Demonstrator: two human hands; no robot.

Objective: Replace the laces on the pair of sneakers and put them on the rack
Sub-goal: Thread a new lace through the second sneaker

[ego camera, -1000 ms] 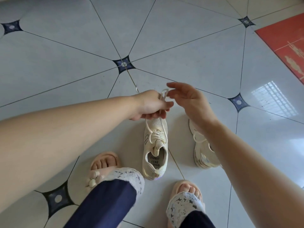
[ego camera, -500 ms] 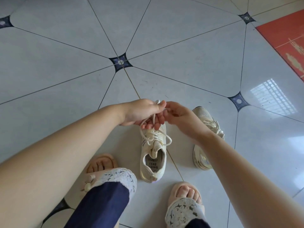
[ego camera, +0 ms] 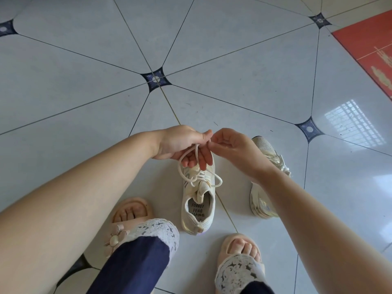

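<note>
"FORGET FENG" on sneaker insole (ego camera: 198, 209)

left hand (ego camera: 182, 145), right hand (ego camera: 233, 149), both pinching lace (ego camera: 179, 167)

One view only: wide-angle head cam, aimed fwd & steeply down at the tiled floor (ego camera: 244, 60). Close in: left hand (ego camera: 180, 143) and right hand (ego camera: 233, 145) meet near frame ctr, forearms (ego camera: 84, 198) reaching up from both btm corners.

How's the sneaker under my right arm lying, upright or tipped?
Tipped on its side: the sneaker shows its sole edge, top facing sideways.
</note>
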